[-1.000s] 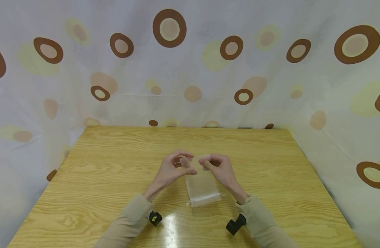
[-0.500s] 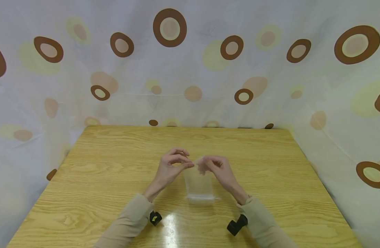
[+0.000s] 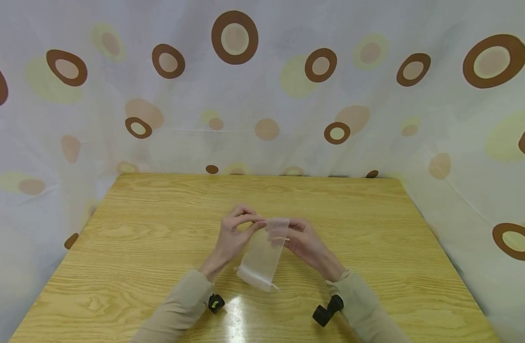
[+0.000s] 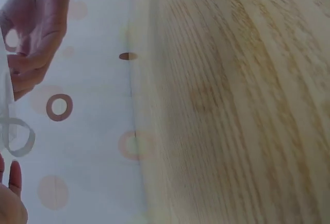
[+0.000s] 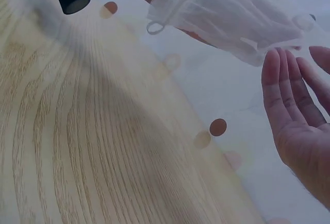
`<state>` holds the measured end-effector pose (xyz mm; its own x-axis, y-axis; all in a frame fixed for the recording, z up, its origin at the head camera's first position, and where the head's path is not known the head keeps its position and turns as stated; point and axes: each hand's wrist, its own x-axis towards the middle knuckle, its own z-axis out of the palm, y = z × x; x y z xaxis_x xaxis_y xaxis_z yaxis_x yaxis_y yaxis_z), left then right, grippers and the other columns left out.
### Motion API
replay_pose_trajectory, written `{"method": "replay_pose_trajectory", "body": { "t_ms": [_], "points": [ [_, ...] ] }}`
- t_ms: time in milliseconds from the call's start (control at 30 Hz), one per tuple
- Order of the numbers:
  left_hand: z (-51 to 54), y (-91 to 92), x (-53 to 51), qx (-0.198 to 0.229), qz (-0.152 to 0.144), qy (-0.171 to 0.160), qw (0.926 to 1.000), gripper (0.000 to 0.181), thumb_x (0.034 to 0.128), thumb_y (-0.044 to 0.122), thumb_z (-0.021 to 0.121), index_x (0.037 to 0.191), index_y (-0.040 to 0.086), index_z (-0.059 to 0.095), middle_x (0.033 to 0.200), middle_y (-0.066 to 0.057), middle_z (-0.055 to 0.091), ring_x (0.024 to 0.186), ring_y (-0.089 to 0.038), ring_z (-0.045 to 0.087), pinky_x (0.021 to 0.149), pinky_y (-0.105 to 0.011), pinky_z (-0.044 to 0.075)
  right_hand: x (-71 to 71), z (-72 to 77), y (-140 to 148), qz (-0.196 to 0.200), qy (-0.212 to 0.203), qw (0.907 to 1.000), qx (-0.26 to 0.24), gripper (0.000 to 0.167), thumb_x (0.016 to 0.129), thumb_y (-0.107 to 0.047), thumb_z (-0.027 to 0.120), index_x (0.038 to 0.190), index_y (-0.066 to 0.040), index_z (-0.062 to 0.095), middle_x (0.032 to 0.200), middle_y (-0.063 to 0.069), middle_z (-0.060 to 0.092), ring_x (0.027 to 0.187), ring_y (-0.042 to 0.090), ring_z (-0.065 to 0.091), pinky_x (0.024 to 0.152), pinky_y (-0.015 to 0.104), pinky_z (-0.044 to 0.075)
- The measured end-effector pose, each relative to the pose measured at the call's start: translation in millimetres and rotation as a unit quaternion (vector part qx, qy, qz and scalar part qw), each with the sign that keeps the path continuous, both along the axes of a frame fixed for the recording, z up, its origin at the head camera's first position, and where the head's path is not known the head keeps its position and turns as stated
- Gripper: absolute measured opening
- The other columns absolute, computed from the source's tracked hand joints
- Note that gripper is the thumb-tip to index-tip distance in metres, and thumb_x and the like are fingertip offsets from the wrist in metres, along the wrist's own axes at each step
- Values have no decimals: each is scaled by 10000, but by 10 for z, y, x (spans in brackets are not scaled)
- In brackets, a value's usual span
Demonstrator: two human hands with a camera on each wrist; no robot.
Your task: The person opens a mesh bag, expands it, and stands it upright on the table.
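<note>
A sheer white drawstring pouch (image 3: 262,259) hangs slanted above the table, its gathered drawstring end down and toward the person. Pinched between thumb and forefinger, its upper end is held by my left hand (image 3: 234,233). Behind the upper right part of the pouch lies my right hand (image 3: 307,245), partly seen through the fabric. In the right wrist view, the fingers (image 5: 283,90) of that hand are extended, their tips at the end of the pouch (image 5: 232,23). A ribbon loop (image 4: 20,139) shows at the edge of the left wrist view.
The wood-grain table (image 3: 159,205) extends around both hands. A patterned curtain (image 3: 267,95) closes off the back and sides. Black wrist devices sit at the left cuff (image 3: 216,303) and the right cuff (image 3: 327,312).
The pouch has swung from hanging fairly straight to slanting down left. My left hand pinches its upper end, after standing apart from it a second ago. My right hand's fingers have moved behind the fabric.
</note>
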<state>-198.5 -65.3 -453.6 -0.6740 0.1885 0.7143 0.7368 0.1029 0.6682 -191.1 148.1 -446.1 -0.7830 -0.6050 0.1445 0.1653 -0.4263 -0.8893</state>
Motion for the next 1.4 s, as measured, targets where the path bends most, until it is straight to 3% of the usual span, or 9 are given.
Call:
{"method": "replay_pose_trajectory", "body": {
  "t_ms": [200, 467, 633, 800, 1000, 1100, 1200, 1300, 1400],
  "points": [
    [-8, 34, -17, -294, 251, 653, 9971, 143, 798, -80, 779, 907, 13, 772, 886, -112, 734, 862, -231, 667, 828, -265, 562, 25, 18, -61, -691, 186, 9958, 576, 235, 1004, -67, 606, 1085, -201, 781, 1103, -23, 754, 968, 111, 694, 900, 300, 591],
    [-27, 45, -18, -797, 476, 1119, 9894, 160, 794, -54, 795, 927, 35, 781, 901, -86, 766, 871, -220, 685, 826, -314, 568, 50, 43, -100, -1409, 436, 9847, 931, 262, 987, -32, 618, 990, -234, 784, 985, -78, 759, 925, 81, 697, 862, 260, 590],
    [-26, 42, -29, -863, 446, 1357, 9860, 174, 784, -66, 794, 934, 21, 768, 895, -93, 765, 847, -217, 677, 803, -322, 567, 51, 72, -89, -1677, 837, 9724, 1389, 132, 987, -50, 621, 1020, -50, 750, 894, -68, 738, 827, 87, 692, 838, 293, 599],
    [-24, -3, -32, -970, 340, 1100, 9886, 58, 918, 17, 700, 974, 30, 708, 915, -84, 731, 846, -198, 653, 785, -312, 560, 33, 108, -27, -2111, 1476, 9402, 2228, 196, 958, -13, 638, 1011, 173, 668, 843, -148, 714, 798, 42, 679, 807, 230, 582],
    [-1, -23, 0, -1200, 26, 497, 9915, 73, 963, 17, 638, 1034, 32, 646, 936, -85, 692, 849, -183, 637, 778, -284, 558, 19, 135, 17, -2321, 2136, 9150, 2516, 116, 931, 8, 677, 983, 111, 691, 882, -137, 696, 840, 15, 677, 842, 212, 582],
    [12, -21, 30, -1207, -285, 70, 9923, 140, 1003, 62, 604, 1135, 20, 624, 971, -95, 701, 861, -174, 654, 812, -283, 565, 29, 139, 14, -2447, 2612, 9005, 2469, 74, 927, 28, 675, 973, 82, 696, 886, 13, 710, 838, 9, 670, 819, 227, 589],
    [19, -35, 60, -1199, -528, -263, 9910, 300, 1050, 269, 557, 1237, 38, 599, 1000, -93, 701, 899, -173, 655, 861, -307, 557, 38, 133, -2, -2625, 3034, 8845, 2381, 59, 932, 31, 671, 957, 80, 691, 875, 167, 694, 830, -2, 656, 802, 225, 587],
    [24, -45, 63, -1138, -672, -252, 9909, 374, 990, 316, 661, 1259, 63, 600, 1016, -86, 706, 923, -215, 662, 889, -330, 553, 39, 126, -19, -2708, 3425, 8732, 2166, 44, 928, 37, 672, 932, 78, 687, 865, 216, 682, 831, -1, 652, 783, 225, 589],
    [22, -37, 40, -995, -664, 63, 9928, 428, 842, 151, 829, 1213, 64, 633, 1002, -92, 717, 908, -249, 671, 875, -322, 566, 32, 118, -39, -2694, 3783, 8646, 1919, 16, 924, 42, 676, 917, 52, 687, 853, 190, 681, 828, 11, 655, 773, 223, 590]
  ]
}}
